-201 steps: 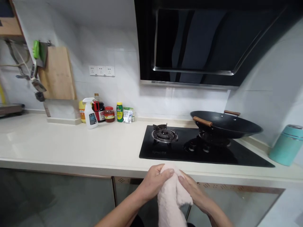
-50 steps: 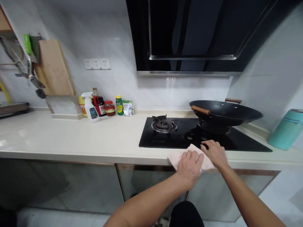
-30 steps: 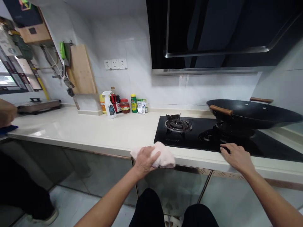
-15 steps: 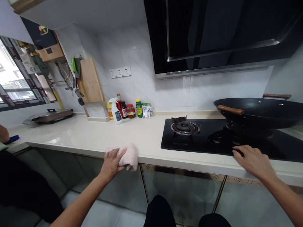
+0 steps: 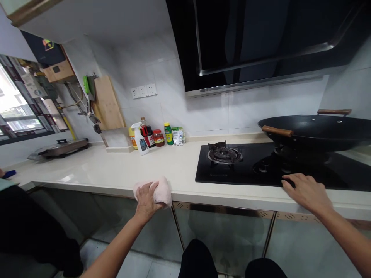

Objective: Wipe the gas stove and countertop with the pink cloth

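Note:
My left hand [image 5: 147,201] is closed over a pale pink cloth [image 5: 162,192], which is bunched up on the front edge of the white countertop [image 5: 113,168]. Part of the cloth hangs a little over that edge. At the front of the black gas hob [image 5: 246,175], my right hand [image 5: 308,193] rests with fingers slightly bent and the thumb apart, and nothing shows in it. A large black wok [image 5: 315,133] with wooden handles sits on the right burner, beyond that hand. The left burner [image 5: 225,155] carries no pan.
A white spray bottle [image 5: 140,139], a red-lidded jar [image 5: 159,138] and a green bottle [image 5: 168,134] stand against the wall. A cutting board [image 5: 108,104] hangs farther left, above an electric pan [image 5: 63,147]. Another person [image 5: 26,227] stands at left. The range hood [image 5: 261,42] overhangs the hob.
My left hand and the pink cloth have shifted slightly right along the counter edge. My right hand stays at the hob's front. The view has tilted a little.

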`<state>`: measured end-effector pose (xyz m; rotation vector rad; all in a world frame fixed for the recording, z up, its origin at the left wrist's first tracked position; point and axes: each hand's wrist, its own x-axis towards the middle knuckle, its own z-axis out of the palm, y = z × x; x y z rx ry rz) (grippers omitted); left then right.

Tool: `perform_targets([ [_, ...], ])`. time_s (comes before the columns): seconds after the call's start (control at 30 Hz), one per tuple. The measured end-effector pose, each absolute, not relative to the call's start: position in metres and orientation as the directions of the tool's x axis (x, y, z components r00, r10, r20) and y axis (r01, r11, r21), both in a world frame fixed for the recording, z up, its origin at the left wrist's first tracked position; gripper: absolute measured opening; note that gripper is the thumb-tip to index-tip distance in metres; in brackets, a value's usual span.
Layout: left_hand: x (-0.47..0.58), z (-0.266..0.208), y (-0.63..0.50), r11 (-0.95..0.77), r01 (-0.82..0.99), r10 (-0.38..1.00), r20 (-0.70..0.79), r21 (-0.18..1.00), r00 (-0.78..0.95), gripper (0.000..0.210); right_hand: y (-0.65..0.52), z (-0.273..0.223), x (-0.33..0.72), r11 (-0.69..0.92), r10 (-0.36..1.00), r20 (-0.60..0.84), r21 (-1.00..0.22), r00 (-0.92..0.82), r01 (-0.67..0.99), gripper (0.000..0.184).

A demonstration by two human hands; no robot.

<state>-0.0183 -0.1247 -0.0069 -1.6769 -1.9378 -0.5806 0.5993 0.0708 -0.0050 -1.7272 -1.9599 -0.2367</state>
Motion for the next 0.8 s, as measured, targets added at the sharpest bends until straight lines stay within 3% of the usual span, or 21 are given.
perform_targets([
  [0.33,0.097,-0.002,-0.087,-0.146,0.967,0.750,0.614,-0.207,0.245,0.080,0.060,0.008,0.588,0.144,0.879,0.477,-0.204,-0.030,0.968,0.051],
  [0.63,0.296,-0.012,-0.046,-0.407,0.885,0.645,0.615,-0.226,0.453,0.075,0.068,-0.001,0.595,0.143,0.879,0.476,-0.195,-0.033,0.970,0.051],
  [0.8,0.315,-0.012,-0.041,-0.476,0.851,0.583,0.645,-0.221,0.493,0.057,0.074,-0.004,0.603,0.167,0.890,0.452,-0.192,-0.063,0.967,0.052],
])
